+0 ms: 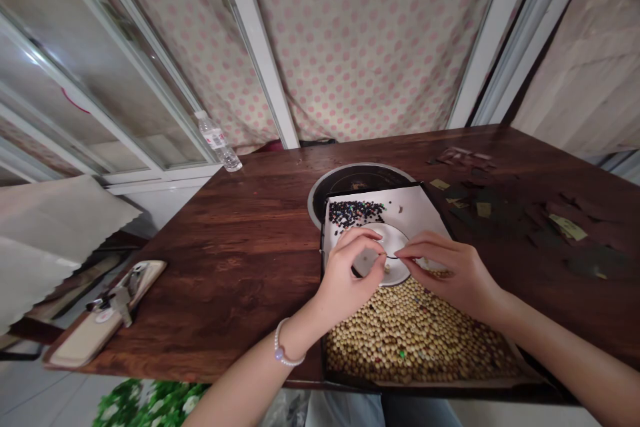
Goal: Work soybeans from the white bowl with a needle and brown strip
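My left hand (353,270), with a pearl-bead bracelet (287,345) at its wrist, curls thumb and forefinger into a pinch. Facing it, my right hand (447,270) also pinches, its fingertips a short way from the left ones. A thin dark line shows between the fingertips; what each pinch holds is too small to make out. Beneath both hands is a round white dish (399,273) with a few tiny pieces in it. The dish sits in a black-edged tray (420,203). Many gold beads (400,333) fill the tray's near part, and black beads (355,212) are heaped at its far left.
Under the tray's far side lies a round dark plate (320,197) on the wooden table (240,273). Dark scraps and yellowish labels (567,227) are scattered at right. A clear bottle (220,141) stands at the far left corner; keys (121,303) lie on a pale case (80,343) at left.
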The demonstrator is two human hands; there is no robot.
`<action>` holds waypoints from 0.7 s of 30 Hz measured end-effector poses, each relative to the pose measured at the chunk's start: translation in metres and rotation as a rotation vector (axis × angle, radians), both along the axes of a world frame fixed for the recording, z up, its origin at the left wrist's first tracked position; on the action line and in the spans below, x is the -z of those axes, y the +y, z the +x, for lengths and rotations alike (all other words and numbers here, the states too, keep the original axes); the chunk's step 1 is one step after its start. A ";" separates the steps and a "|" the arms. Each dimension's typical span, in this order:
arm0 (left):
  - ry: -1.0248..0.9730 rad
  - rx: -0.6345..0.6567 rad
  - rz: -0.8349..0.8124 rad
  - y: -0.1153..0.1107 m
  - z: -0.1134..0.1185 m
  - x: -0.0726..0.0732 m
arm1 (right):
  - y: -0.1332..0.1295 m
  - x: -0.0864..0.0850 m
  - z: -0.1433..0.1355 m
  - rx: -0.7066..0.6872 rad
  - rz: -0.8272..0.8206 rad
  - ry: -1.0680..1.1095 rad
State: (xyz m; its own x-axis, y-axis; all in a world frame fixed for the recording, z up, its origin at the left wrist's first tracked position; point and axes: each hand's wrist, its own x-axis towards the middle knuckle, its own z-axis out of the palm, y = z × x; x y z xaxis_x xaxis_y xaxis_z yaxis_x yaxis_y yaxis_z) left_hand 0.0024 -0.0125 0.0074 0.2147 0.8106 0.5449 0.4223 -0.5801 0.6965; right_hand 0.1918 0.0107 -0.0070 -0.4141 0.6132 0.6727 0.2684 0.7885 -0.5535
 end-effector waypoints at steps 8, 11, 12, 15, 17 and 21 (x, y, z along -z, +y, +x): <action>-0.027 0.024 -0.016 0.001 -0.002 -0.001 | 0.002 -0.004 0.001 -0.074 -0.307 0.057; -0.034 0.023 -0.017 0.002 -0.002 -0.001 | 0.003 -0.001 0.003 -0.084 -0.412 0.073; -0.036 0.023 -0.017 0.002 -0.002 -0.001 | 0.004 -0.001 0.003 -0.088 -0.429 0.078; -0.043 0.019 -0.019 0.002 -0.001 -0.001 | 0.004 0.001 0.003 -0.091 -0.450 0.088; -0.045 0.015 -0.024 0.002 -0.001 -0.001 | 0.003 0.001 0.002 -0.078 -0.440 0.089; -0.042 0.008 -0.029 0.002 -0.001 0.000 | 0.001 0.000 0.002 -0.055 -0.393 0.091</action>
State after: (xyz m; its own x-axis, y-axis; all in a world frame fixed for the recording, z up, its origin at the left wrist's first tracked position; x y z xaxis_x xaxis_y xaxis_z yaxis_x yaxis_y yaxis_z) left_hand 0.0009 -0.0107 0.0075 0.1985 0.8247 0.5296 0.3875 -0.5624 0.7305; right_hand 0.1934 0.0118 -0.0072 -0.4029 0.8097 0.4266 0.1677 0.5236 -0.8353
